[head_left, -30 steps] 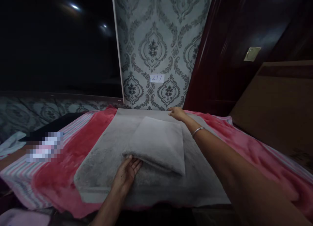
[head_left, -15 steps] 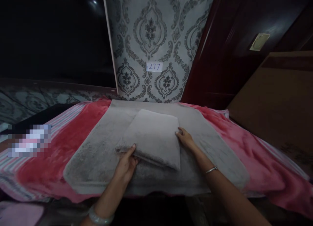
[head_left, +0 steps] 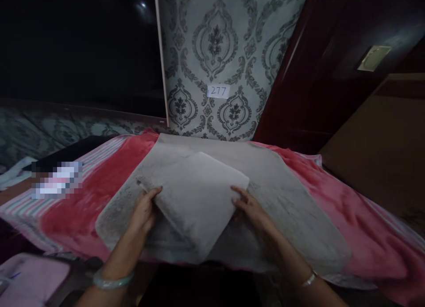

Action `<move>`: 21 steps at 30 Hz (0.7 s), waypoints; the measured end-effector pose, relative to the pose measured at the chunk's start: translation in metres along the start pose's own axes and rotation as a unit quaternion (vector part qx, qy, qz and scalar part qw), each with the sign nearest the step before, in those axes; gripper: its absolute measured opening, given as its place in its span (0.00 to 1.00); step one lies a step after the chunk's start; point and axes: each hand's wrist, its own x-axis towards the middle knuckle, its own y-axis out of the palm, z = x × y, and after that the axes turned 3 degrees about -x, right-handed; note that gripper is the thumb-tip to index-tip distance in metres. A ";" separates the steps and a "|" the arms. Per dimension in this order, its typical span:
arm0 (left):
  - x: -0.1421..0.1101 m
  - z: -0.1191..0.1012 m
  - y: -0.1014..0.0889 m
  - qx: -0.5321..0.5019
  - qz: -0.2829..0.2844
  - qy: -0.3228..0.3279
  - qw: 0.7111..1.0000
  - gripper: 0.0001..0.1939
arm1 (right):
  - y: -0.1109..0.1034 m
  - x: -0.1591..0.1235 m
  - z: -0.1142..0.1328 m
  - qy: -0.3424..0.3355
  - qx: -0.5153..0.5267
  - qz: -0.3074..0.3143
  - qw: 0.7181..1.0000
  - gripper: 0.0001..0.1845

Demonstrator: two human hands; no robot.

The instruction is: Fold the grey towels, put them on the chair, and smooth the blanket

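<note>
A folded grey plush cloth lies turned at an angle above a larger grey plush mat, one corner pointing toward me. My left hand grips its left edge, thumb on top and fingers underneath. On the right edge, my right hand has fingers over the top, while the rest of the grip is partly hidden below. Darker, fuzzy pile shows along the cloth's front-left edge.
A red and pink blanket with striped borders spreads under the mat. Behind stand a patterned wall with a paper label and a dark screen. A brown box is at right, a pink item at lower left.
The folded cloth has rotated clockwise, its near corner swinging left and toward me. My left hand has moved left and up the edge; my right hand has shifted slightly lower.
</note>
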 end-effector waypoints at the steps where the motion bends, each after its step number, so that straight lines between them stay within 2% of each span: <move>1: 0.002 -0.002 -0.012 0.008 -0.014 -0.016 1.000 0.17 | -0.001 -0.007 -0.005 0.029 -0.019 0.040 0.999 0.41; 3: 0.005 0.000 -0.033 0.011 -0.005 -0.041 0.999 0.16 | -0.011 -0.010 -0.010 0.041 -0.066 0.056 0.995 0.37; 6: 0.006 0.007 -0.048 0.005 0.046 -0.031 0.998 0.18 | -0.030 0.016 0.003 -0.063 -0.163 -0.064 0.983 0.28; 8: 0.005 0.010 -0.049 0.010 0.046 -0.014 0.999 0.20 | -0.034 0.046 0.020 -0.120 -0.261 -0.135 0.948 0.23; 9: 0.004 0.010 -0.049 0.014 0.042 -0.010 0.999 0.21 | -0.033 0.061 0.030 -0.122 -0.319 -0.151 0.928 0.23; 11: 0.003 0.010 -0.047 0.019 0.040 -0.011 0.999 0.22 | -0.023 0.088 0.047 -0.090 -0.416 -0.146 0.893 0.27; 13: 0.002 0.010 -0.048 0.019 0.039 -0.015 0.999 0.22 | -0.008 0.110 0.058 -0.053 -0.464 -0.121 0.876 0.31; 17: 0.004 0.012 -0.053 0.018 0.046 -0.018 0.999 0.24 | 0.018 0.140 0.066 -0.027 -0.487 -0.077 0.869 0.31; 21: 0.008 0.016 -0.059 0.017 0.070 -0.015 0.997 0.31 | 0.024 0.162 0.070 0.004 -0.505 -0.039 0.862 0.25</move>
